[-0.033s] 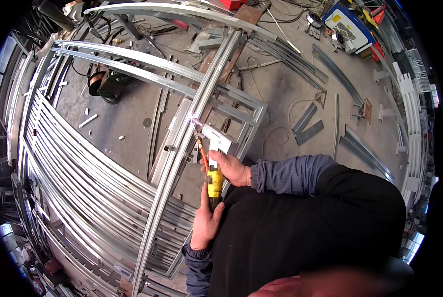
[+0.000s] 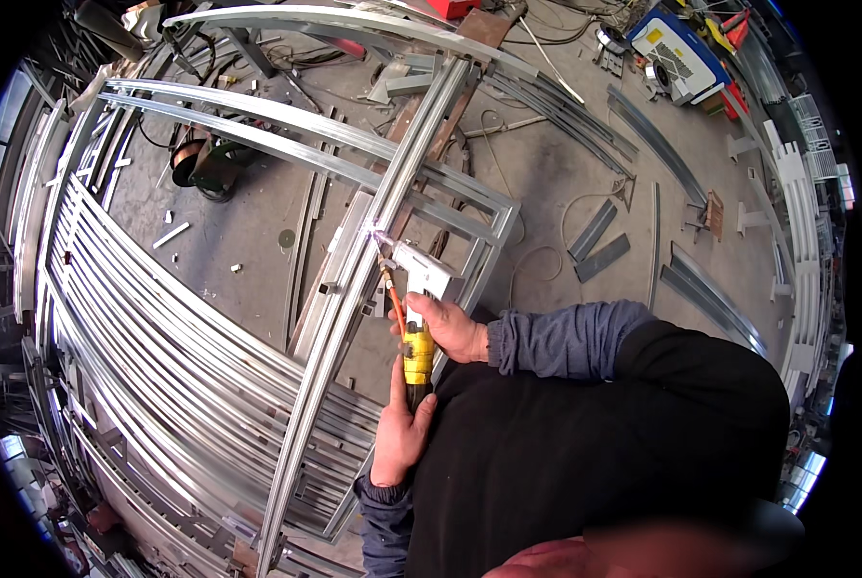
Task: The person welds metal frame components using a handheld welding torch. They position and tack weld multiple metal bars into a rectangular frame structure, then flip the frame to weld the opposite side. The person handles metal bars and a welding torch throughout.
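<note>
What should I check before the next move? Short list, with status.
1. Right hand around the welding torch: ok.
2. Left hand on the dark lower end of the handle, below the yellow wrap: ok.
3. Torch nose pointed at the silver metal rail, at the bright glow: ok.
4. Nose touching the rail or just off it: cannot tell, glare hides it.
5. Gloves on: not ok, both hands are bare.
6. Floor free of loose metal: not ok, short grey strips lie right of the frame.

Parallel bars (image 2: 175,332): left of frame rail (image 2: 342,303) | spool (image 2: 188,162): beyond bars | plates (image 2: 602,258): right of rail, on floor (image 2: 546,173)
</note>
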Demonstrator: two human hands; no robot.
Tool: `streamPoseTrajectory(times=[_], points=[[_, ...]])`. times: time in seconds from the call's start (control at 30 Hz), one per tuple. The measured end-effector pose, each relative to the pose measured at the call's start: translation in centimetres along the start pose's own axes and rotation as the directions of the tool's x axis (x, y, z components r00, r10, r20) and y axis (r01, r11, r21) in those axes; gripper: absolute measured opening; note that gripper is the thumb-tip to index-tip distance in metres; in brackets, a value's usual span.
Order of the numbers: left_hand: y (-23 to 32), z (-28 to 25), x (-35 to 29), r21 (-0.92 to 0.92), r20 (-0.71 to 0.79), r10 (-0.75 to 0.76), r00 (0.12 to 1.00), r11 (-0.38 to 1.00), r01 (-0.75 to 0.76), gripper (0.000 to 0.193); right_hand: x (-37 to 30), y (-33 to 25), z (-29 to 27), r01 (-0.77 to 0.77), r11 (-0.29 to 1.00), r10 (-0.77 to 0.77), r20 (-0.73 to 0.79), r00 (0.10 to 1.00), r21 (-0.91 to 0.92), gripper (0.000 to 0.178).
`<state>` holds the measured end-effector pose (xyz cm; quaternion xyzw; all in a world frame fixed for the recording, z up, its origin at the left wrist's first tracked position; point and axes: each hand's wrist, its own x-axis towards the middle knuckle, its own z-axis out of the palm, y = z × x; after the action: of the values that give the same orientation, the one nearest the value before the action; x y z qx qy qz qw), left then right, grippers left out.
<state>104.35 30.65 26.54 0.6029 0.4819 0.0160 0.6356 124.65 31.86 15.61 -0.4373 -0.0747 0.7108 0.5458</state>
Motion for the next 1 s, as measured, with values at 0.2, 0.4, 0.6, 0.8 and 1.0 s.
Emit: streamPoseTrajectory(times=[0.2,0.4,0.6,0.8,1.0], points=[[-0.1,-0.1,-0.2,-0.029,-0.001,0.005,1.000,1.000,-0.005,0.084,0.0,0.2,0.0,-0.022,1.000,0.022,0.012,1.000,-0.006,0.063],[-0.2,-0.3,-0.3,-0.038,0.008,0.016,1.000,0.999,-0.016,0.083,-0.1,0.4,0.3,-0.021,1.000,0.021,0.015,1.000,-0.003,0.064],[0.0,-0.6,-0.6,-0.018,-0.004,0.011,1.000,1.000,-0.011,0.083,-0.2,0.7,0.5,-0.024,1.000,0.025,0.011,1.000,-0.009,0.064],[-0.3,-0.8,-0.7,-0.021,0.003,0.016,1.000,1.000,-0.016,0.084,-0.2,1.1,0.6,-0.022,1.000,0.023,0.008,1.000,-0.015,0.061],[-0.5,-0.9,-1.0,-0.021,-0.003,0.014,1.000,1.000,-0.014,0.083,-0.3,1.3,0.9,-0.014,1.000,0.014,0.008,1.000,-0.012,0.059]])
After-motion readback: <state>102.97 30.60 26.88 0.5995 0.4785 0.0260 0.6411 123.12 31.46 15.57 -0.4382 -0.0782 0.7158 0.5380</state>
